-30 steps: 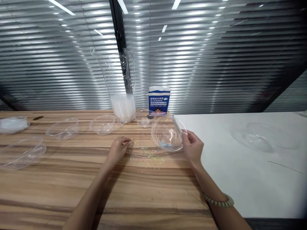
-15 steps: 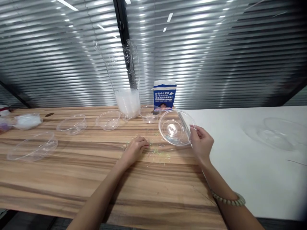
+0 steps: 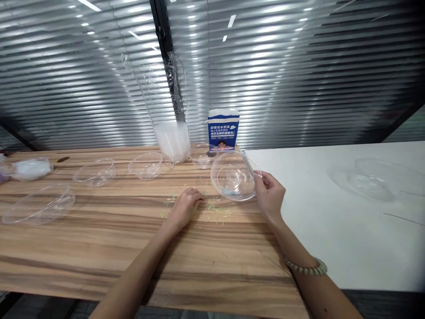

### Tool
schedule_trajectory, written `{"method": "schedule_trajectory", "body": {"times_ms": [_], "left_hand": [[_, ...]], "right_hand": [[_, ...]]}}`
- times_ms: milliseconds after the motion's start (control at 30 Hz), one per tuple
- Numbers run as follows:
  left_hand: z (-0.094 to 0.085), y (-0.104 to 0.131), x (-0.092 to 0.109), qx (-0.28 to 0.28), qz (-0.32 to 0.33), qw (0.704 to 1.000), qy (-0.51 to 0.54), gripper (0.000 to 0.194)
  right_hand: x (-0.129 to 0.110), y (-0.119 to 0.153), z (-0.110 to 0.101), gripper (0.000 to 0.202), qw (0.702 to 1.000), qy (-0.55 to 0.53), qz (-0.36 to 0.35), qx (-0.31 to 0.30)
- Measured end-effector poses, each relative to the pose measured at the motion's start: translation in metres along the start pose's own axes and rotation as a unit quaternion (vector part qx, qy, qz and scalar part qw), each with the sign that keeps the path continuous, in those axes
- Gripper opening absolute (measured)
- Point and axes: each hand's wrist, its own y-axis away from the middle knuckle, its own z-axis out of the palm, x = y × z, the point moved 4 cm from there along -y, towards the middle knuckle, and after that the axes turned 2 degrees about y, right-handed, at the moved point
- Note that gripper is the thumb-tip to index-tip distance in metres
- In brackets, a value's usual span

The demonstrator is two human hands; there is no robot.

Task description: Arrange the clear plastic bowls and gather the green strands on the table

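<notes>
My right hand point(image 3: 271, 195) pinches the right rim of a clear round plastic bowl point(image 3: 229, 186), tilted with its opening toward me above the wooden table. Lower and to the left, my left hand point(image 3: 187, 206) rests on the table with its fingers closed together. Whether anything is between those fingertips is hidden. Around it lie scattered thin yellow-green shreds point(image 3: 217, 210). Behind the held bowl stands another clear bowl point(image 3: 200, 161), with a small dark round object point(image 3: 210, 154) by its right side.
A stack of clear bowls point(image 3: 172, 144) in plastic wrap stands near a blue printed box point(image 3: 223, 133). Several clear bowls, one at the left front point(image 3: 40, 217), sit on the wooden table point(image 3: 212, 274). A white tabletop point(image 3: 332, 248) adjoins on the right.
The view has shifted a little. My right hand has brought the bowl slightly left, nearer the shreds. My left hand stays at nearly the same spot, fingers still closed.
</notes>
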Motion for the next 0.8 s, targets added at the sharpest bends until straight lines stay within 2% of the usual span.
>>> {"method": "schedule_trajectory", "body": {"times_ms": [133, 233, 333, 800], "left_hand": [[-0.001, 0.001, 0.006, 0.002, 0.001, 1.0, 0.025, 0.018], [0.001, 0.001, 0.014, -0.008, 0.026, 0.998, 0.052, 0.016], [0.002, 0.001, 0.018, -0.02, 0.039, 0.998, 0.034, 0.015], [-0.002, 0.001, 0.012, -0.044, 0.011, 0.999, 0.027, 0.012]], "right_hand": [[0.0, 0.001, 0.001, 0.035, 1.0, -0.004, 0.0, -0.013], [-0.001, 0.001, 0.0, 0.035, 1.0, -0.011, 0.005, -0.01], [-0.002, 0.001, 0.0, 0.036, 1.0, -0.017, 0.013, -0.013], [0.003, -0.001, 0.002, 0.035, 1.0, -0.016, 0.011, -0.02]]}}
